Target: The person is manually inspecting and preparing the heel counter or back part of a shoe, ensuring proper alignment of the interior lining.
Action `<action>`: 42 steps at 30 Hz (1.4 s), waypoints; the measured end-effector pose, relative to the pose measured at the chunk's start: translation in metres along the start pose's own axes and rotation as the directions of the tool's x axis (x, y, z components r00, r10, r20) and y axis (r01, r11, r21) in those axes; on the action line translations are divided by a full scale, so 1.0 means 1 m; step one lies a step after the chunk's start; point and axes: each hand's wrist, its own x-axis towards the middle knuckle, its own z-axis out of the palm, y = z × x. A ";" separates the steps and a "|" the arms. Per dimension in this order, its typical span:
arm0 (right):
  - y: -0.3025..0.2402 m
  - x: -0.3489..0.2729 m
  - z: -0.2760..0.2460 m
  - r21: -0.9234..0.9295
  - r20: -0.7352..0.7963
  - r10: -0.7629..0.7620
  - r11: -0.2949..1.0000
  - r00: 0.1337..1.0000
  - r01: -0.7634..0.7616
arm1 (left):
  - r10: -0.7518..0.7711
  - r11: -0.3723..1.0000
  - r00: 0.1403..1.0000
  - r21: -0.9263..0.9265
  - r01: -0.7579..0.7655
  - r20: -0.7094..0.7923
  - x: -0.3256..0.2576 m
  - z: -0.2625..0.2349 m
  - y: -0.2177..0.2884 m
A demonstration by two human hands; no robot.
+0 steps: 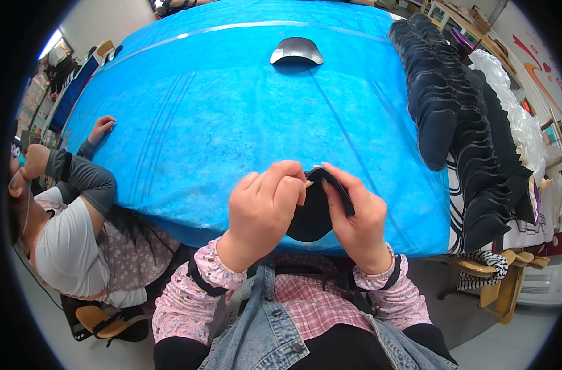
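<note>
Close in front of my body, both hands hold a black curved fabric piece (310, 220), shaped like a cap brim cover. My left hand (262, 200) is closed, its thumb and fingertips pinching at the top edge. On the other side my right hand (359, 213) grips the edge, thumb on the near face and fingers behind. The piece bends open between the hands, and its far side is hidden. Farther off on the table lies a dark grey curved brim (297, 48), arched upward with a pale patch at one end.
A blue-covered table (231, 117) spreads ahead. Long overlapping rows of black brim-shaped pieces (434, 117) line its right side. Clear plastic wrapping (500, 80) lies beyond them. At the left sits another person (71, 246), one hand resting on the table. Wooden stools (506, 287) stand lower right.
</note>
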 end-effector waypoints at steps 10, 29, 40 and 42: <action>-0.006 0.005 0.003 0.144 -0.016 0.120 0.983 0.993 -0.117 | -0.144 0.978 0.986 -0.166 0.128 -0.084 0.009 0.000 -0.011; 0.019 -0.002 0.008 0.112 -0.020 0.114 0.987 0.993 -0.111 | -0.208 0.974 0.975 -0.074 0.214 0.082 0.018 0.010 -0.016; 0.022 0.002 0.009 0.035 0.016 0.024 0.999 1.000 -0.024 | -0.161 0.985 0.979 -0.043 0.168 0.122 0.015 0.013 -0.023; 0.023 0.000 0.010 0.004 -0.016 0.082 0.997 0.997 -0.082 | -0.127 0.991 0.989 -0.039 0.130 0.078 0.015 0.016 -0.021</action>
